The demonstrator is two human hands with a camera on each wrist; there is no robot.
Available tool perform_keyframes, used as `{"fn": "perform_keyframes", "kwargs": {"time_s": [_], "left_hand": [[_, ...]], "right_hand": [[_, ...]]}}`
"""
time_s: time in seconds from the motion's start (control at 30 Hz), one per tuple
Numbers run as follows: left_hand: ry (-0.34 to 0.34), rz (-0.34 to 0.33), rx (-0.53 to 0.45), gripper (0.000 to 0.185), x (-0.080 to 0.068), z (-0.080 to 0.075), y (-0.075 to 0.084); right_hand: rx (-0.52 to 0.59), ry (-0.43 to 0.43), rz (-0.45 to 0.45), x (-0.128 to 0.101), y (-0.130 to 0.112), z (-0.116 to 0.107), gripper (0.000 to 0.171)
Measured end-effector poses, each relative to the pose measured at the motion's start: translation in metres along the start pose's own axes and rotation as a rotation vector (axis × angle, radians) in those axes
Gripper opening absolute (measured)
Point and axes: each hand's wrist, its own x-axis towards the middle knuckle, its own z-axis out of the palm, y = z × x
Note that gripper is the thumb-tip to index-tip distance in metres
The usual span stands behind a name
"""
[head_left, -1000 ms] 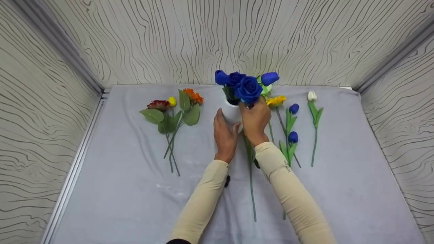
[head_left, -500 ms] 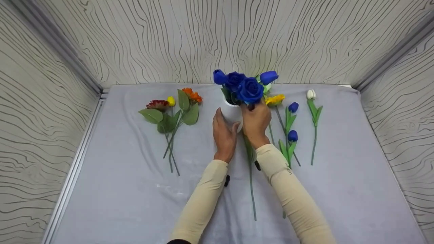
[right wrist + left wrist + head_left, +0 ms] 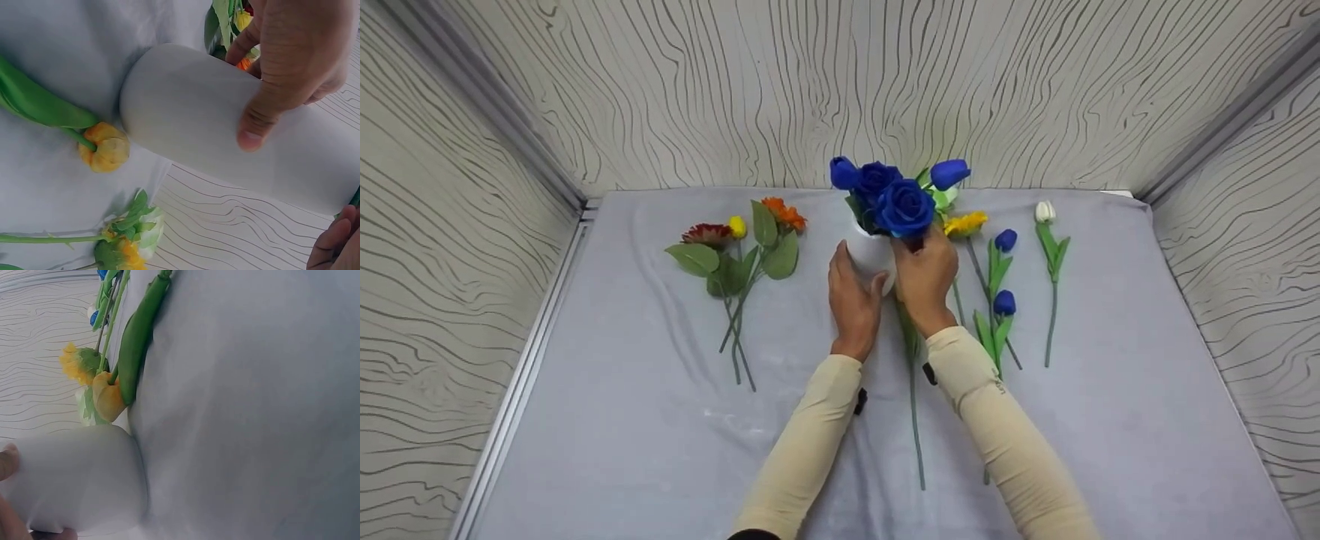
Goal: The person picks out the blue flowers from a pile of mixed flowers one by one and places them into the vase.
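- White rounded ceramic vase [image 3: 872, 253] stands mid-cloth, left hand [image 3: 853, 300] wrapped around its side.
- Right hand [image 3: 924, 276] pinches a blue fabric rose [image 3: 904, 207] stem at the rim.

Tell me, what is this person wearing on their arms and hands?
Both arms are covered by snug cream sleeves that end at the wrists. The right sleeve bears small dark lettering near the wrist, too small to read; the left sleeve looks plain. The left hand and right hand are bare, without gloves.
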Motion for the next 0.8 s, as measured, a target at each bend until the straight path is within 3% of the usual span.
{"fn": "perform_keyframes", "kwargs": {"time_s": [0.27, 0.53, 0.8], "left_hand": [[-0.028, -0.018, 0.022, 0.077, 0.000, -0.002, 0.000], [-0.002, -0.008, 0.028, 0.074, -0.002, -0.008, 0.002], [0.008, -0.017, 0.036, 0.072, -0.013, -0.013, 0.009]], "right_hand": [[0.009, -0.012, -0.016, -0.009, 0.006, -0.003, 0.016], [0.044, -0.028, -0.036, -0.018, 0.011, -0.008, 0.015], [0.092, -0.066, 0.020, -0.029, 0.023, -0.022, 0.015]]}}
